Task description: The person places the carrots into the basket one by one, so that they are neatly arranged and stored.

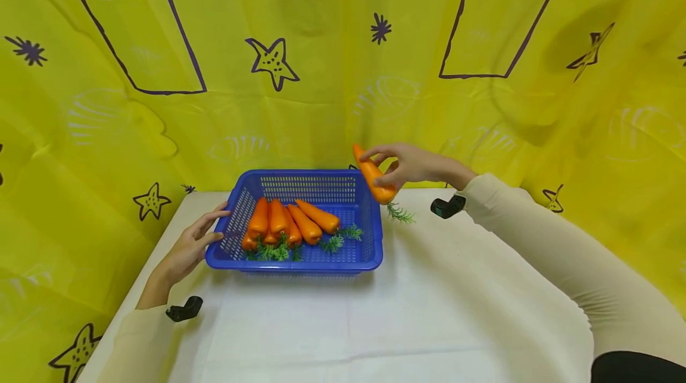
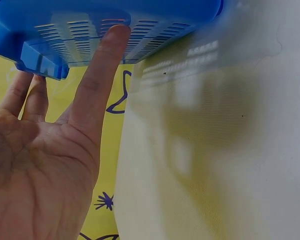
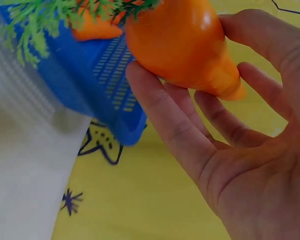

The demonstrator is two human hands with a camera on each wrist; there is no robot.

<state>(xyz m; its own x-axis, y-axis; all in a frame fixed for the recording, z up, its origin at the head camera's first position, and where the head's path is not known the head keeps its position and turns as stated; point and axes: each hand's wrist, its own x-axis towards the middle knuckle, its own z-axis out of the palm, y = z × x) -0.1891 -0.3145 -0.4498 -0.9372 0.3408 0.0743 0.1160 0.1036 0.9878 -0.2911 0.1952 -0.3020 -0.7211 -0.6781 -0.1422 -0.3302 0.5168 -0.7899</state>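
Observation:
A blue plastic basket stands on the white table and holds several orange toy carrots with green tops. My right hand grips another orange carrot in the air just above the basket's right rear corner, green leaves hanging down. The right wrist view shows that carrot pinched between thumb and fingers. My left hand lies with straight fingers against the basket's left wall; in the left wrist view a fingertip presses the basket's side.
The white table has open surface in front of and to the right of the basket. A yellow cloth with purple stars and frames hangs close behind and around the table. Black wrist cameras sit on both arms.

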